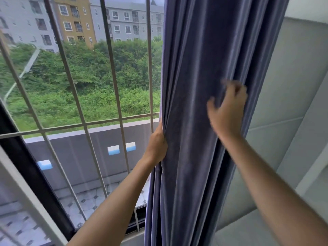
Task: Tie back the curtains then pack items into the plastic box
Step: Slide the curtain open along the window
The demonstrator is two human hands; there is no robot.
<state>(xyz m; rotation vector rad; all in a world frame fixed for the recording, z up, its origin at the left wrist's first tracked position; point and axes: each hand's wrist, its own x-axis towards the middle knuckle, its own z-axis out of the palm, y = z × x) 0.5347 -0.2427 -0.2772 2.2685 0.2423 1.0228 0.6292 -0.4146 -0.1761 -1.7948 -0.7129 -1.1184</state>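
Landmark: the gathered blue-grey velvet curtain point(198, 121), hanging in folds at the window's right side.

My left hand point(157, 146) grips the curtain's window-side edge, fingers wrapped into the fabric. My right hand point(229, 109) is at the curtain's wall side, higher up, blurred; fingers spread and lightly bent, touching or just off the cloth, I cannot tell which. Hands apart, the bundle between them.

No tie-back or plastic box in view.

Risks: only one hand holds. If the left grip loosens, the folds spread back over the glass. If the right hand gathers unevenly, loose pleats near the grey padded wall panel point(284, 103) escape the bundle.

Beyond the curtain's window-side edge: white metal window bars point(113, 71), then green shrubs point(88, 77).
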